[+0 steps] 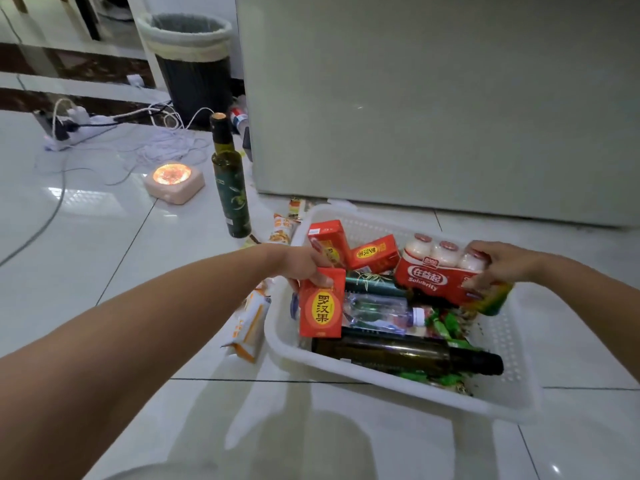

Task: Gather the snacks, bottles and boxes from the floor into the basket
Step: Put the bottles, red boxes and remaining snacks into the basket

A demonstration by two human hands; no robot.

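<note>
While I watch through the head camera, the biggest thing ahead is the pale grey cabinet front (433, 98) rising from the white tiled floor (104, 254). Just in front of it sits the white perforated basket (381, 393), already loaded. Beyond to the left stands a dark waste bin (190, 64) with a liner folded over its rim.

Inside the basket a dark glass bottle (398, 356) lies on its side along the near wall, a clear plastic water bottle (377, 311) lies behind it, and green snack wrappers (446, 325) fill the right side. My right hand (502, 266) has its grip closed on the end of a red multipack of small white drink bottles (436, 275), printed "Solubrity" under white Chinese characters, held over the basket's far right. My left hand (304, 266) pinches the top of a red carton (322, 308) marked 罗汉果 in a yellow oval, upright at the basket's left wall. Two more red cartons (349, 251) of the same print rest at the far side.

Still on the floor: an upright olive oil bottle (230, 181) with an olive sprig label, orange-and-white snack packets (249, 327) beside the basket's left wall, and another packet (282, 228) near the far corner. A glowing square lamp (173, 178) and a power strip (69, 128) lie further left.
</note>
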